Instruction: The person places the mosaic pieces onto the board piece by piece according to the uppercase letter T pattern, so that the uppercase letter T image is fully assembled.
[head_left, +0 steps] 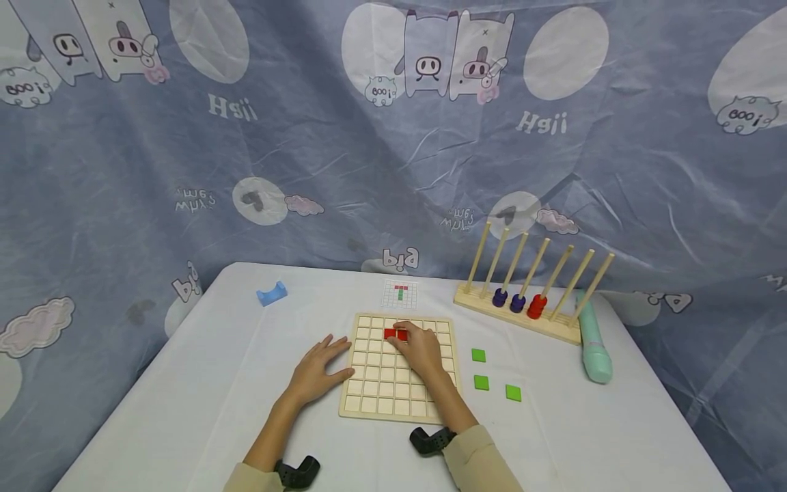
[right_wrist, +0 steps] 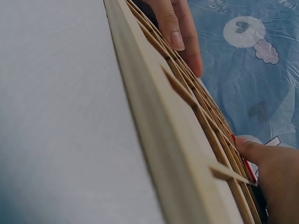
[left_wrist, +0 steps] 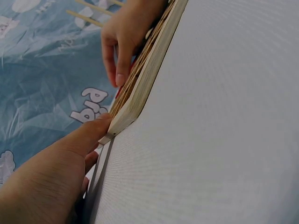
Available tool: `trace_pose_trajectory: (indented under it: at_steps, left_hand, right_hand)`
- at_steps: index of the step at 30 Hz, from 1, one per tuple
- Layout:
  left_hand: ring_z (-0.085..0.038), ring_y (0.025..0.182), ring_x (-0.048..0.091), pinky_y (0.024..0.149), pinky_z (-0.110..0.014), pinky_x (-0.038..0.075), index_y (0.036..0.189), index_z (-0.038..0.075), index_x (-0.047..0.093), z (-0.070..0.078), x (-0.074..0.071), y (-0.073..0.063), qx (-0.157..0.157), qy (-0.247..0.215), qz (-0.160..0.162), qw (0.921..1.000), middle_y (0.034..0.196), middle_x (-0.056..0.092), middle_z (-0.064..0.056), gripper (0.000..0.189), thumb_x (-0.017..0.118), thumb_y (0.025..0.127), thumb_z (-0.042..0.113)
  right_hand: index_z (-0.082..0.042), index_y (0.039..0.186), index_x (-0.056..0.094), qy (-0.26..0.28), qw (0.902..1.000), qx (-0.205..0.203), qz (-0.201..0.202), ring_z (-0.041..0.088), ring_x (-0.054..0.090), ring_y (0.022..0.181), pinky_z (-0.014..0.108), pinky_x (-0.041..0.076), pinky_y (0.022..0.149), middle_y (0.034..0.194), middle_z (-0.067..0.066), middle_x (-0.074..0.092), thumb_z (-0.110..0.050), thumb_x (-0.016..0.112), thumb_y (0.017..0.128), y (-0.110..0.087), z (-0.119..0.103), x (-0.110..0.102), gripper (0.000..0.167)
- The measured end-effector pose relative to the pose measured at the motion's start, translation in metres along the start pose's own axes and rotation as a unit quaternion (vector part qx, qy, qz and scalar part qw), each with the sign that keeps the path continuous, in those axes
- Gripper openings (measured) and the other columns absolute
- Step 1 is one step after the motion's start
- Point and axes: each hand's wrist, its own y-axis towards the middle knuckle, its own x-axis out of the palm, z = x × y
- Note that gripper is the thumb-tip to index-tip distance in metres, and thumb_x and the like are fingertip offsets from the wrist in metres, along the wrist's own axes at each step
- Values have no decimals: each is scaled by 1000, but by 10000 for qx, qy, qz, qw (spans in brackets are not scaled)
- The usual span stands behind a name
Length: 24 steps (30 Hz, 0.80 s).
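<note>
A wooden grid board (head_left: pixel 369 393) lies on the table, its square cells framed by thin strips. Two red square tiles (head_left: pixel 390 333) show side by side in its upper rows. My right hand (head_left: pixel 424 352) reaches over the board, thumb and index finger set at opposite edges of the red tiles; its palm and fingers hide the cells beneath. In the right wrist view the thumb meets a thin red edge (right_wrist: pixel 250 170). My left hand (head_left: pixel 316 372) lies at the board's left side, fingers spread, with fingertips along the rim. The left wrist view shows its thumb at the board's corner (left_wrist: pixel 124 120).
Three green square tiles (head_left: pixel 481 383) lie right of the board. Behind it is a pattern card (head_left: pixel 399 294) with a red and green T shape. A peg rack (head_left: pixel 516 314) with rings, a mint-green cylindrical object (head_left: pixel 595 355) and a blue curved piece (head_left: pixel 272 294) stand farther out.
</note>
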Motion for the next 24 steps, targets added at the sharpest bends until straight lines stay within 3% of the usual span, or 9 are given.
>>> trace_pose_trajectory:
  at_steps: [5, 9, 13, 24]
  left_hand:
    - [-25, 135, 27, 107, -50, 22, 131, 19, 54, 0, 0, 0, 26, 6, 11, 10000, 138, 46, 3, 62, 66, 80, 51]
    - [-25, 135, 27, 108, -49, 21, 132, 18, 53, -1, 0, 0, 6, -2, -21, 10000, 139, 45, 3, 62, 66, 80, 51]
    - [-25, 135, 27, 107, -50, 22, 132, 19, 53, -1, 1, 0, -18, 19, -27, 10000, 139, 45, 3, 62, 65, 80, 52]
    - [-25, 135, 27, 107, -51, 22, 132, 19, 53, 0, 1, -1, -10, 21, 54, 10000, 138, 46, 3, 62, 66, 79, 51]
  right_hand:
    - [-14, 105, 69, 75, 10000, 14, -45, 7, 27, 43, 34, 41, 62, 45, -11, 32, -36, 73, 78, -1, 0, -2, 35]
    - [-14, 103, 69, 231, 9997, -3, 28, 6, 27, 43, 28, 37, 52, 46, -11, 33, -35, 74, 77, -3, 4, -6, 33]
    - [-14, 102, 69, 374, 9993, -6, 69, 5, 25, 42, 22, 25, 40, 46, -10, 32, -33, 75, 77, -8, 10, -16, 32]
    - [-16, 105, 69, 449, 9990, -23, 24, 4, 28, 42, 23, 26, 38, 49, -11, 36, -33, 73, 79, -30, 54, -64, 31]
